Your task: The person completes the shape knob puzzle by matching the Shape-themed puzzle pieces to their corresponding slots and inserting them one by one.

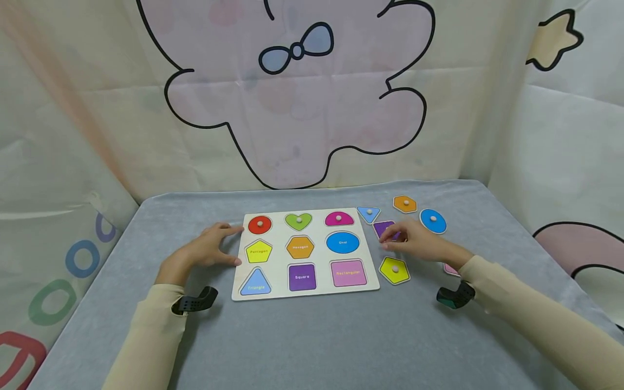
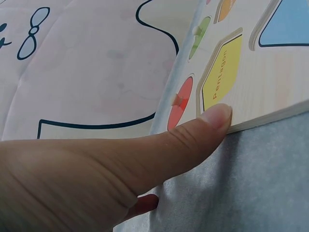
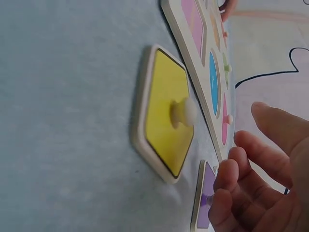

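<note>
A white wooden shape puzzle board (image 1: 280, 265) lies on the table, with a red circle (image 1: 260, 225), a green heart (image 1: 298, 221) and a magenta half-circle (image 1: 339, 219) in its top row. My left hand (image 1: 212, 248) touches the board's left edge, its thumb (image 2: 193, 135) beside the pentagon slot. Over the purple square piece (image 1: 382, 228), right of the board, hovers my right hand (image 1: 414, 239). Its fingers are loosely bent with a gap to the thumb, and nothing shows between them. Nearer to me, a yellow pentagon piece (image 3: 166, 108) lies knob up.
Around the right hand lie a light blue triangle (image 1: 369, 213), an orange hexagon (image 1: 405, 203) and a blue oval piece (image 1: 433, 221). A pink piece (image 1: 450, 269) is partly hidden under the right forearm. Printed cloth stands behind the grey-covered table (image 1: 312, 341).
</note>
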`<action>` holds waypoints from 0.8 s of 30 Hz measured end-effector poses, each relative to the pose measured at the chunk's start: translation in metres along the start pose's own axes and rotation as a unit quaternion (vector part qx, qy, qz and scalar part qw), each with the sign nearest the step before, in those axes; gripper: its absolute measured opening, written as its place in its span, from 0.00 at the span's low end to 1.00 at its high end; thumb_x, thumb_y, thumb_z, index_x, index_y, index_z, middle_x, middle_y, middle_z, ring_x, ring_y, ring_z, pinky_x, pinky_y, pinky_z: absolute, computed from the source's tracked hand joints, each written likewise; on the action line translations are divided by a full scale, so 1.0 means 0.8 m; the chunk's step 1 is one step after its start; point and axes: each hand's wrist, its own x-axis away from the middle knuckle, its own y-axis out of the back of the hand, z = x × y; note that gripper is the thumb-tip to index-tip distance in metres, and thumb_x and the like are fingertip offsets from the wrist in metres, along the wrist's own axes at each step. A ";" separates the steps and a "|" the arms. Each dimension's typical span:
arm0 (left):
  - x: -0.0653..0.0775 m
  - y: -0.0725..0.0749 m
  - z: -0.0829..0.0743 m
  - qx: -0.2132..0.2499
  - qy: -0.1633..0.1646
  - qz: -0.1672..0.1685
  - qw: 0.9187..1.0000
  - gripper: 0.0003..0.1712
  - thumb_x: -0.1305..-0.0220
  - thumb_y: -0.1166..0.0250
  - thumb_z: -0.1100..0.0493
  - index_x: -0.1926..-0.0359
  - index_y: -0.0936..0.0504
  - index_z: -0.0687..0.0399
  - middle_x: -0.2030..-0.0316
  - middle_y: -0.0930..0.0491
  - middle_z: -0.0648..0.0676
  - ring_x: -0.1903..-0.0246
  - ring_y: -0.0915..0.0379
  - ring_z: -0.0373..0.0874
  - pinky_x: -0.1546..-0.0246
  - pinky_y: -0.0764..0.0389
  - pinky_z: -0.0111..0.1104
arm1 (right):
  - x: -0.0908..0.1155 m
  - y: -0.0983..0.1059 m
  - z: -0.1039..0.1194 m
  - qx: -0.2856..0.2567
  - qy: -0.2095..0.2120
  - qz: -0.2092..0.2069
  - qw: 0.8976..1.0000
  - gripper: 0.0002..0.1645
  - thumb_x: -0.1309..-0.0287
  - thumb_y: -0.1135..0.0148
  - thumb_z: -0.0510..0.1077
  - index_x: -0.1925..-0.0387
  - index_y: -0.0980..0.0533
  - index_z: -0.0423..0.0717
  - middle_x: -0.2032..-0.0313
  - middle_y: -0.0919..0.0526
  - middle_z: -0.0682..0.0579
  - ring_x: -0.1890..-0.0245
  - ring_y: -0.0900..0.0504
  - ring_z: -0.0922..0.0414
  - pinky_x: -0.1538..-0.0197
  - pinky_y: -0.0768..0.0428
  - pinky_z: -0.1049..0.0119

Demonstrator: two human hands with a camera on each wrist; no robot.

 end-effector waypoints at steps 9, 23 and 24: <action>0.001 0.001 -0.002 0.003 0.001 0.003 1.000 0.54 0.48 0.21 0.46 0.24 0.37 0.52 0.26 0.45 0.72 0.28 0.49 0.72 0.33 0.38 0.70 | 0.029 0.001 -0.007 -0.019 0.013 0.031 0.999 0.16 0.39 0.30 0.46 0.52 0.16 0.42 0.59 0.11 0.49 0.68 0.21 0.58 0.65 0.20 0.72; -0.001 0.001 0.000 0.009 0.003 0.005 1.000 0.54 0.47 0.22 0.46 0.23 0.38 0.51 0.26 0.45 0.71 0.28 0.49 0.71 0.32 0.38 0.69 | 0.044 -0.005 -0.017 -0.025 0.024 0.076 0.996 0.12 0.43 0.27 0.41 0.56 0.15 0.44 0.63 0.14 0.52 0.71 0.24 0.61 0.67 0.22 0.74; -0.001 0.001 0.000 0.009 0.003 0.006 1.000 0.54 0.47 0.22 0.46 0.23 0.37 0.51 0.26 0.45 0.71 0.28 0.49 0.71 0.32 0.38 0.69 | 0.043 -0.005 -0.018 -0.023 0.023 0.076 0.997 0.12 0.42 0.28 0.41 0.56 0.15 0.45 0.64 0.14 0.53 0.71 0.24 0.61 0.67 0.22 0.74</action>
